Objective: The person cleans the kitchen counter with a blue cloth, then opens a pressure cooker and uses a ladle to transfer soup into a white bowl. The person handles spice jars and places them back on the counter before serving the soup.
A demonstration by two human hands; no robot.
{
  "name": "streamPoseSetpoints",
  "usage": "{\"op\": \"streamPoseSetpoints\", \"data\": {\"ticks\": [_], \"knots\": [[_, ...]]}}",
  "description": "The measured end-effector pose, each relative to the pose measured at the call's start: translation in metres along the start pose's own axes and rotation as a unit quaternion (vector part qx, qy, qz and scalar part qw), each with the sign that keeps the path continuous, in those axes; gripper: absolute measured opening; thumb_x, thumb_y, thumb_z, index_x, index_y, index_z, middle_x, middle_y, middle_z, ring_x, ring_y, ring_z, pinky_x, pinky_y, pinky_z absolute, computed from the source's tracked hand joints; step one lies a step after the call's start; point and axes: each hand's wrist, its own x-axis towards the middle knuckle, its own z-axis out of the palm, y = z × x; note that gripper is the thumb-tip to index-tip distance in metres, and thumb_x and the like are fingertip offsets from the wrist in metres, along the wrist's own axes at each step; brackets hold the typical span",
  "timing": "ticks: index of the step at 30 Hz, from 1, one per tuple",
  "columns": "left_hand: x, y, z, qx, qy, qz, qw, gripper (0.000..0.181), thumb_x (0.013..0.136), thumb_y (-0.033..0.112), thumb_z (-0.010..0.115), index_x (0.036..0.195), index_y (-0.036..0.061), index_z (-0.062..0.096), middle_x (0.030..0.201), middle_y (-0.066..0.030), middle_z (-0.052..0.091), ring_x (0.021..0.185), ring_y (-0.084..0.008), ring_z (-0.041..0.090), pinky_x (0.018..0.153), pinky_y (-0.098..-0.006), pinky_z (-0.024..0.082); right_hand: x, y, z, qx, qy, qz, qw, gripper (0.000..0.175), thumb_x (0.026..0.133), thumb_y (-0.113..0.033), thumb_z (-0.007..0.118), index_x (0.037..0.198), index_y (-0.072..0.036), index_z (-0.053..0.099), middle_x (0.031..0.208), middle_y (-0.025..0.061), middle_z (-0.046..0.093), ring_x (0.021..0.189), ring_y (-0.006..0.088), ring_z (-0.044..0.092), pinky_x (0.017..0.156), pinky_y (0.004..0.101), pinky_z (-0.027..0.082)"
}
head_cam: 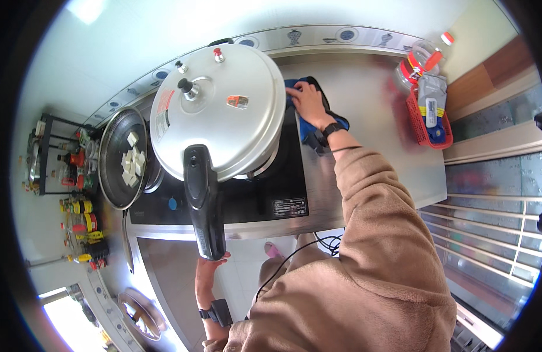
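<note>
A large aluminium pressure cooker (253,127) with a black handle (205,198) fills the middle, over the black cooktop (262,207). My left hand (211,262) is just below the handle's end, partly hidden by it. Whether it touches the handle cannot be seen. Beside the cooker's right rim, my right hand (308,102) reaches onto a blue fabric item with black edging (308,127). Its fingertips are at the cloth close to the cooker, and their grip is unclear. White cubes, perhaps tofu (132,165), lie in a frying pan (110,165) to the left.
A red plastic basket (413,110) holding packets and a large plastic bottle (405,75) stand at the right. Seasoning bottles (79,222) and a black rack (44,154) line the left. The pan's handle (128,251) juts past the counter edge. A black cable (279,266) hangs by my body.
</note>
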Motion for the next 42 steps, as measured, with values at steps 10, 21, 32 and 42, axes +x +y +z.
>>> {"op": "streamPoseSetpoints", "data": {"ticks": [10,21,32,42], "knots": [[-0.004,-0.007,-0.002,-0.006,-0.041,0.031,0.999,0.027,0.095,0.019,0.049,0.107,0.0,0.063,0.094,-0.0077,0.067,0.09,-0.014,0.063,0.08,-0.0264,0.048,-0.064,-0.03,-0.009,-0.035,0.017,-0.02,0.999,0.036,0.081,-0.014,0.062,0.117,-0.018,0.063,0.106,0.0102,0.054,0.099,0.0308,0.051,0.082,0.0426,0.042],[-0.008,-0.024,-0.065,0.001,-0.097,0.123,0.988,0.031,0.098,0.025,0.046,0.108,0.0004,0.062,0.095,-0.0088,0.067,0.092,-0.0155,0.064,0.082,-0.0283,0.05,-0.282,-0.16,-0.068,0.032,-0.034,0.048,0.998,0.039,0.079,-0.007,0.062,0.118,-0.012,0.062,0.096,0.0147,0.05,0.089,0.0323,0.052,0.079,0.0385,0.045],[-0.056,-0.087,-0.205,-0.055,-0.048,0.169,0.983,0.032,0.097,0.027,0.047,0.105,-0.0008,0.063,0.092,-0.01,0.068,0.089,-0.0172,0.065,0.081,-0.0276,0.05,-0.262,-0.321,-0.017,0.684,-0.219,0.481,0.503,0.027,0.092,-0.021,0.051,0.104,0.001,0.062,0.1,0.0128,0.067,0.093,0.0246,0.064,0.087,0.0388,0.052],[-0.055,-0.132,-0.279,-0.128,0.011,0.104,0.986,0.031,0.094,0.026,0.048,0.105,-0.0002,0.061,0.091,-0.0113,0.068,0.088,-0.0189,0.065,0.08,-0.0294,0.05,-0.062,-0.409,0.016,0.687,0.038,0.311,0.656,0.029,0.087,-0.017,0.057,0.111,0.0,0.061,0.1,0.0082,0.065,0.088,0.0185,0.061,0.081,0.0317,0.049]]}}
